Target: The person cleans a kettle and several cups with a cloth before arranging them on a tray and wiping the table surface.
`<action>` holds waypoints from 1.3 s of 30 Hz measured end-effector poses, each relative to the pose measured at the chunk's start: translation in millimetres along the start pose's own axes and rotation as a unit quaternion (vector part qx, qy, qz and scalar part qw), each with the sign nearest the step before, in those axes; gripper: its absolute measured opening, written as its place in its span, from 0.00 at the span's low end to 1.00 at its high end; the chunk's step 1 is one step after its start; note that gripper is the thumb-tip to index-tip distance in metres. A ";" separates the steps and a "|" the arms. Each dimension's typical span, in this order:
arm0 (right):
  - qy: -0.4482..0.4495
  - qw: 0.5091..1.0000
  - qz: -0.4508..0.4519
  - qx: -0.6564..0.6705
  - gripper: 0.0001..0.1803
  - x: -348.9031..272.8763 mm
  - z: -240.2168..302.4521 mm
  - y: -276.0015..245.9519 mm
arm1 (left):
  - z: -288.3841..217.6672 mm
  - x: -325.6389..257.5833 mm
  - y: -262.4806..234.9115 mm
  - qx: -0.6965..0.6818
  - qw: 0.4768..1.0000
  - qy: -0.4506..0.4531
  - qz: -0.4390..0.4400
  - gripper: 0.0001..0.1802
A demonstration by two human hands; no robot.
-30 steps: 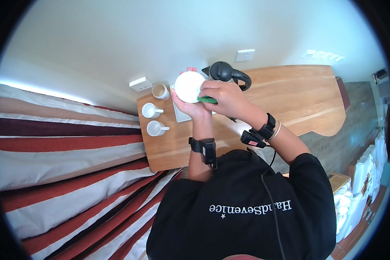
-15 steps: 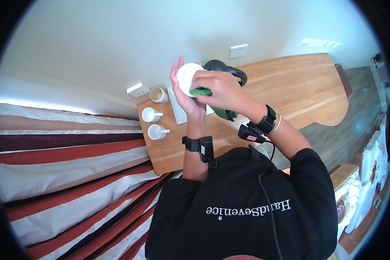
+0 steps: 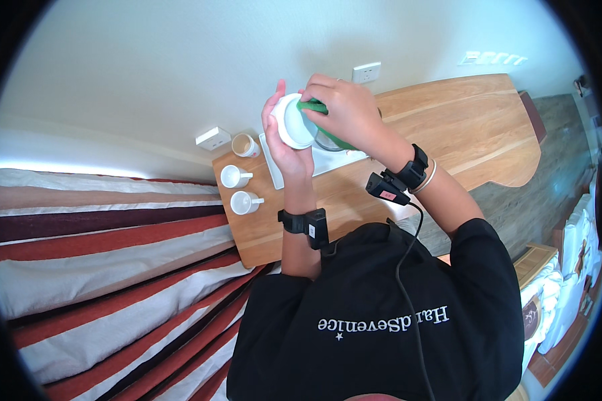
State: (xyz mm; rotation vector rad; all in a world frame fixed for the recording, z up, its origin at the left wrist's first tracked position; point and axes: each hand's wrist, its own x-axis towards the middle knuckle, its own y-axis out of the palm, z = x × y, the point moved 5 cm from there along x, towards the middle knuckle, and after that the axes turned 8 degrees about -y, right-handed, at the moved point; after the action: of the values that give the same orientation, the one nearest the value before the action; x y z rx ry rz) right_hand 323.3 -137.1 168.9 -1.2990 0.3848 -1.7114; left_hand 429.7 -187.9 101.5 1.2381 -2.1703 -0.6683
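A round white cup or small bowl (image 3: 291,127) is held above the table, its pale hollow side partly visible. My left hand (image 3: 287,157) cradles it from the left and below, fingers wrapped up along its far side. At its upper right edge, my right hand (image 3: 350,112) pinches a green cloth (image 3: 312,105) against the rim. More of the cloth hangs beneath the right hand. Under both hands lies a white rectangular tray (image 3: 274,172); my arms hide part of it. A dark rounded object on the tray is mostly covered by the right hand and cloth.
Left of the tray stand two white mugs (image 3: 231,176) and a pale cup with a brownish inside (image 3: 242,145) on the wooden table (image 3: 448,127). A white box (image 3: 213,138) and a socket (image 3: 366,72) sit on the wall. Striped curtains (image 3: 114,260) border the left.
My right hand has moved up with the green cloth, from the cup's lower right to its upper right edge. The white cup has tilted, showing more of its inside.
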 end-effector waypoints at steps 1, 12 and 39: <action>-0.022 0.999 0.006 -0.024 0.05 -1.4 2.3 1.2 | -0.5 0.9 -1.8 -0.024 1.000 -0.001 0.009 0.25; -0.104 0.991 0.068 -0.051 0.05 -19.0 27.7 13.0 | 9.5 7.8 -18.8 -0.177 0.984 -0.031 0.003 0.23; 0.106 0.992 0.013 0.071 0.09 10.4 -21.3 6.4 | 14.6 15.3 -10.6 -0.075 0.995 -0.067 -0.007 0.24</action>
State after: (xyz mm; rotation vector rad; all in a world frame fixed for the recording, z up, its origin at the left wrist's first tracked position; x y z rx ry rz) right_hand 307.4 -154.6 162.2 -1.0104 0.3933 -1.8252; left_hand 419.8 -204.0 87.2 1.1612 -2.1755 -0.9269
